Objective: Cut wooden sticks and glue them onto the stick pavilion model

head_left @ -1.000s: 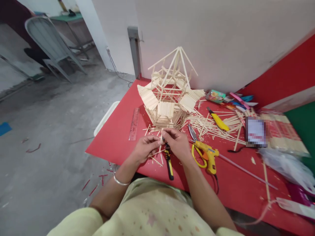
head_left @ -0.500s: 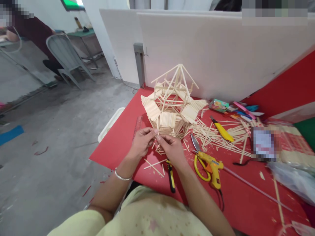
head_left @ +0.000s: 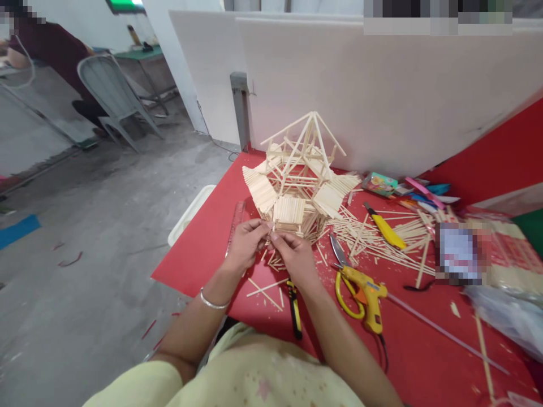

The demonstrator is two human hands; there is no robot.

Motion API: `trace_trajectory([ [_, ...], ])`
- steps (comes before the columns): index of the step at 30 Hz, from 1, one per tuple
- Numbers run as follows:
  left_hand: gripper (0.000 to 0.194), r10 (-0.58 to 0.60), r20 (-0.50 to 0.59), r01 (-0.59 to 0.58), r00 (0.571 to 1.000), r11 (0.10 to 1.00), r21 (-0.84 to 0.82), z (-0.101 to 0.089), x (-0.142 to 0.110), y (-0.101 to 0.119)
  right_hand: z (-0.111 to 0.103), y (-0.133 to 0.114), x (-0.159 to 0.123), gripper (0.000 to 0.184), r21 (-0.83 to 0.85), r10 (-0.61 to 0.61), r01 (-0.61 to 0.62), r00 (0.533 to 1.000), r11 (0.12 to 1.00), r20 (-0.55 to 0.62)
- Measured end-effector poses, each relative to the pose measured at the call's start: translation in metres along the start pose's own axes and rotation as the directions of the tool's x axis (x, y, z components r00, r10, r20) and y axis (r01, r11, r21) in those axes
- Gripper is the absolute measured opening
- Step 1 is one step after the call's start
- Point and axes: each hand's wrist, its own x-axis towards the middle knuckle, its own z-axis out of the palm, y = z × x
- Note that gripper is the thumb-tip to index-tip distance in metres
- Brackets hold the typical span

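Observation:
Just in front of a pavilion-like model of thin wooden sticks point(head_left: 289, 210), my two hands meet with their fingertips close together. My left hand point(head_left: 245, 244) is closed in a pinch on a small wooden stick point(head_left: 272, 228), mostly hidden by the fingers. Thumb and fingers of my right hand point(head_left: 297, 260) pinch at the same piece from the other side. The model has an open pointed frame on top and slatted roof panels below. Loose sticks point(head_left: 265, 294) lie below my hands, beside a black-and-yellow cutter point(head_left: 294, 311).
On the red table point(head_left: 190, 254), scissors point(head_left: 348, 294) lie under a yellow glue gun point(head_left: 371, 299). A yellow knife point(head_left: 386, 227) rests by a pile of sticks point(head_left: 360, 232). A clear ruler point(head_left: 236, 226) lies left. White boards point(head_left: 339, 85) stand behind. A person point(head_left: 55, 51) sits far left.
The view has shifted slightly. My hands stay pinched together before the model; the stick end that showed above the fingertips is now less visible.

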Motion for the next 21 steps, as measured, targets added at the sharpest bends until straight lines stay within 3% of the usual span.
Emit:
trace_trajectory([
  [21, 0.034, 0.031, 0.003, -0.031, 1.000, 1.000, -0.005, 0.0041, 0.0032, 0.0017, 0.0012, -0.0016, 0.0022, 0.026, 0.006, -0.007, 0.007, 1.000, 1.000, -0.008],
])
